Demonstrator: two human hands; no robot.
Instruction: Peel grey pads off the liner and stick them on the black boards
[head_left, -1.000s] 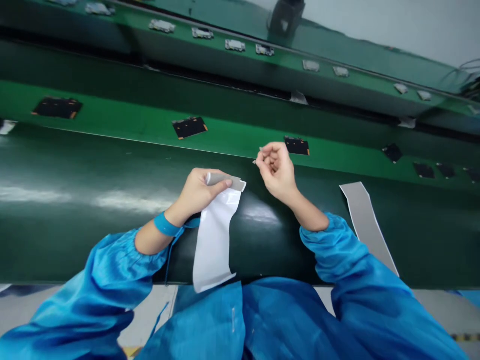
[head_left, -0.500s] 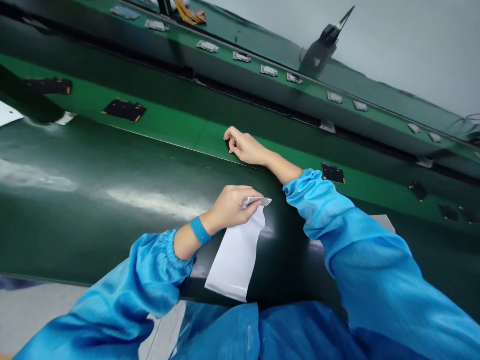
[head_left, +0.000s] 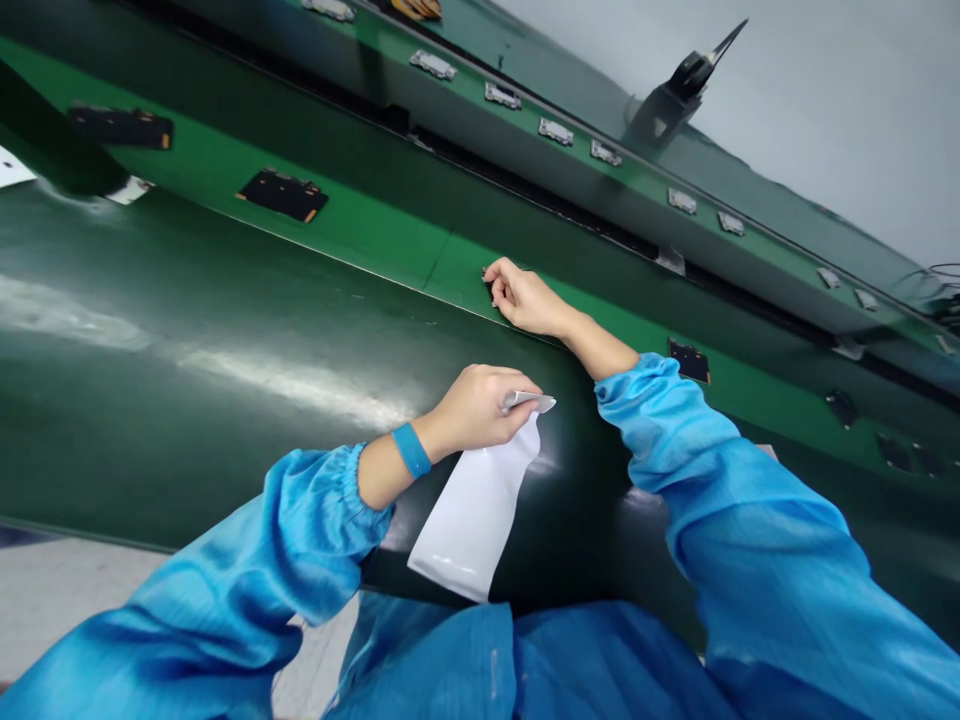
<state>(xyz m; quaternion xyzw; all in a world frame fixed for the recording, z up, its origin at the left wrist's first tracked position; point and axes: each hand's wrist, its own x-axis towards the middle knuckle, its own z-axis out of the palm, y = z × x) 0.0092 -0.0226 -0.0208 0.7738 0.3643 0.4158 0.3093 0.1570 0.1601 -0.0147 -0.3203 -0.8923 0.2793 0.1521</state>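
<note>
My left hand (head_left: 491, 405) is closed on a white paper strip (head_left: 476, 510), folded at the top between thumb and fingers. The strip's long end hangs toward my lap. Farther out, my right hand (head_left: 529, 298) has its fingers curled and pinched at a small black circuit board (head_left: 488, 287) on the green belt (head_left: 405, 255). Most of that board is hidden beneath the hand, with only its left edge showing. My left wrist wears a blue band (head_left: 412, 450).
Black circuit boards (head_left: 283, 194) lie spaced along the belt on both sides. A higher shelf carries a row of small grey-white parts (head_left: 555, 131). Behind it stands a black holder (head_left: 671, 100) with a pointed tool. A dark green post (head_left: 60, 135) rises at the left.
The whole view has shifted, so most things appear farther right. My right hand stays pinched at the black circuit board, and my left hand keeps its hold on the paper strip.
</note>
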